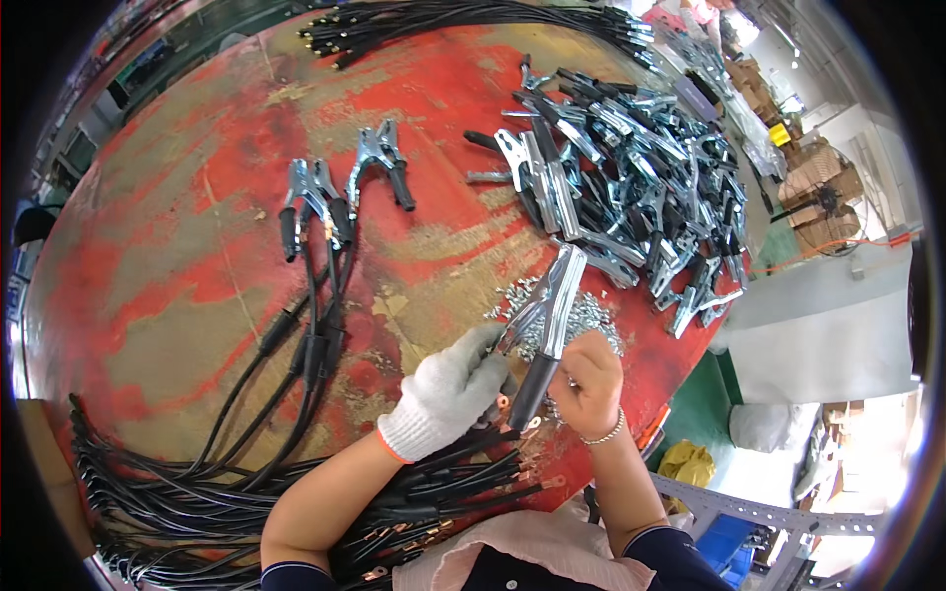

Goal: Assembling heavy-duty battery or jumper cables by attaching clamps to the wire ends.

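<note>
My left hand point(443, 396), in a white knit glove, grips a silver metal spring clamp point(563, 295) with black handle sleeves. Its jaws point away from me, and one sleeve slants down between my hands. My bare right hand point(589, 386), a beaded bracelet at its wrist, is closed beside that sleeve with the fingers curled in; whatever they hold is hidden. Just beyond both hands lies a heap of small silver screws point(597, 317). Below them, copper lugs point(555, 482) tip a bundle of black cables point(394, 504), partly covered by my left forearm.
A large pile of similar clamps point(631, 148) covers the table's far right. Several clamps point(313, 192) on black cables lie left of centre on the worn red table point(148, 246). More black cables point(473, 14) stretch along the far edge. A fan point(823, 192) stands beyond the table's right.
</note>
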The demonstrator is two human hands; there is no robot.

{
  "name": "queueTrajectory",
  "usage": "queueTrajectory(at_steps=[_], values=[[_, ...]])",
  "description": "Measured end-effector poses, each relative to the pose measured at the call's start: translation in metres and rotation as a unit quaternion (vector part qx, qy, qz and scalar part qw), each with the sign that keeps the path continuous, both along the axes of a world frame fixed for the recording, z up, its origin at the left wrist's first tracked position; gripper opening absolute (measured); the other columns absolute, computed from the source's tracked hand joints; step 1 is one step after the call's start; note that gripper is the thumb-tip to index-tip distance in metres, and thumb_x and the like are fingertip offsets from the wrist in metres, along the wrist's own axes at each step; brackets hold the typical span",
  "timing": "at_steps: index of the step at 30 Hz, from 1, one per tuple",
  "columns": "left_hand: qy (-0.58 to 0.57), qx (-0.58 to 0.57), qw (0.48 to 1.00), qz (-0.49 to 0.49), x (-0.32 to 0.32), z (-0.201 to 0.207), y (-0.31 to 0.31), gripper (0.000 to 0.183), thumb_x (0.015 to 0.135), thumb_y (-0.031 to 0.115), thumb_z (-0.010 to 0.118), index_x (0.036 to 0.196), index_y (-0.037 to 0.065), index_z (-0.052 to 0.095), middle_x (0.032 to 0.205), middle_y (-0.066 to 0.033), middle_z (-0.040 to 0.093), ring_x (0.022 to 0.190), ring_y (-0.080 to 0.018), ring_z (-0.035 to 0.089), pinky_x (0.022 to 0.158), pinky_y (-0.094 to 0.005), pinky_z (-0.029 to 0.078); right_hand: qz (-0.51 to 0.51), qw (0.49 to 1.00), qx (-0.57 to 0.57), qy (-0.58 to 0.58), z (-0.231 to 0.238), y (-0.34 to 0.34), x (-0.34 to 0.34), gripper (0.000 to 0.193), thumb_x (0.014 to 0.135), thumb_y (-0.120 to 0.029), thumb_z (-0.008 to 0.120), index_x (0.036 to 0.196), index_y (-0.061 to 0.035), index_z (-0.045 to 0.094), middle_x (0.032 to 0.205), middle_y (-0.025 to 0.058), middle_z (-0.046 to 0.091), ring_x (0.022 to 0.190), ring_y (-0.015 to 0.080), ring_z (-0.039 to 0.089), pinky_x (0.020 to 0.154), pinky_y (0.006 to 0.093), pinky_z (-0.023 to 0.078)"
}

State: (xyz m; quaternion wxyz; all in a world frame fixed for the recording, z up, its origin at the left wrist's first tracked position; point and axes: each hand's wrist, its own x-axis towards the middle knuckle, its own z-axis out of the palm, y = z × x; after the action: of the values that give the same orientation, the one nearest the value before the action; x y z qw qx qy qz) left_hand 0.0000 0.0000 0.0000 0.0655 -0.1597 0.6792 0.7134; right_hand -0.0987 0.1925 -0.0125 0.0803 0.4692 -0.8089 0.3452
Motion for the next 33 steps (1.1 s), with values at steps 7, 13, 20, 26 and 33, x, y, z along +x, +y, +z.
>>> queueTrajectory(at_steps=[7,13,20,26,33], values=[[0.139,-0.433,0.873,0.176,-0.017,-0.004,-0.072,0.038,0.094,0.024,0.056,0.127,0.005,0.052,0.087,-0.0240,0.066,0.075,-0.0387,0.068,0.061,-0.0463,0.053,-0.102,0.992,0.033,0.065,0.010,-0.009,-0.057,0.033,0.084,-0.021,0.071,0.115,-0.0108,0.065,0.101,0.0097,0.064,0.092,0.0304,0.061,0.080,0.0405,0.050],[-0.197,-0.626,0.746,0.114,-0.039,0.007,-0.149,0.043,0.096,0.043,0.047,0.120,0.009,0.056,0.094,-0.0231,0.069,0.087,-0.0411,0.068,0.071,-0.0494,0.054,-0.170,0.974,0.107,0.104,0.005,-0.038,-0.123,0.040,0.083,-0.027,0.071,0.121,-0.0171,0.062,0.113,0.0075,0.057,0.102,0.0281,0.058,0.085,0.0402,0.048],[-0.115,-0.672,0.732,0.016,-0.012,0.046,-0.086,0.037,0.092,0.042,0.056,0.113,0.012,0.061,0.096,-0.0162,0.069,0.089,-0.0366,0.067,0.074,-0.0478,0.052,-0.166,0.934,0.133,0.288,-0.003,-0.079,-0.139,0.044,0.076,-0.033,0.075,0.112,-0.0119,0.065,0.116,0.0027,0.055,0.118,0.0221,0.048,0.102,0.0427,0.036],[0.030,-0.532,0.805,-0.260,0.024,0.025,-0.028,0.025,0.090,0.037,0.060,0.099,0.016,0.070,0.091,-0.0090,0.069,0.086,-0.0302,0.067,0.074,-0.0425,0.053,-0.168,0.909,0.153,0.350,-0.015,-0.096,-0.166,0.038,0.071,-0.028,0.076,0.102,-0.0083,0.066,0.120,-0.0005,0.055,0.123,0.0204,0.045,0.105,0.0440,0.032],[0.009,-0.501,0.819,-0.281,0.028,0.030,-0.014,0.026,0.091,0.038,0.058,0.101,0.018,0.071,0.095,-0.0075,0.070,0.090,-0.0285,0.067,0.077,-0.0409,0.054,-0.219,0.967,0.125,-0.023,0.012,-0.057,-0.235,0.038,0.075,-0.045,0.068,0.095,-0.0142,0.077,0.121,0.0088,0.063,0.111,0.0309,0.059,0.092,0.0476,0.047]])
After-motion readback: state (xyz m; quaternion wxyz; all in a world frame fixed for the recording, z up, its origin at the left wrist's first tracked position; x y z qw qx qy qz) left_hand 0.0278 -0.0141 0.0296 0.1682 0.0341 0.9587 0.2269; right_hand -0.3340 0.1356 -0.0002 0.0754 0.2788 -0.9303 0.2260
